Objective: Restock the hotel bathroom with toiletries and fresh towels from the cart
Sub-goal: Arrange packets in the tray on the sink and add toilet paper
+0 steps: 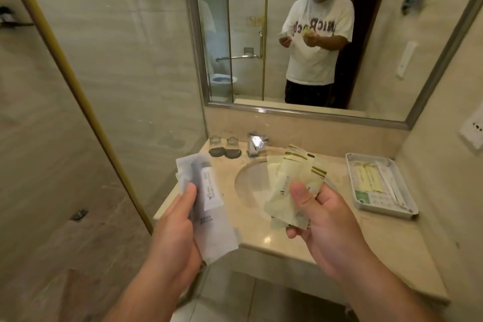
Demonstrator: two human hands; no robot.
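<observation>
Head view: toiletries are being held above one vanity (352, 240).
One tray (384, 211) is sitting rightward; left hand (172, 232) is gripping overlapped toothbrush kits (209, 206), count unclear; right hand (321, 227) is pinching roughly four fanned yellow sachets (290, 180); two glasses (215, 140) are standing behind.

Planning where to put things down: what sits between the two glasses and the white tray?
The faucet and the sink basin, in the head view; held yellow sachets partly hide the basin.

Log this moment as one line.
left hand holds clear toothbrush packets | right hand holds yellow sachets | tray partly stocked, right of basin | held items not yet placed
</observation>
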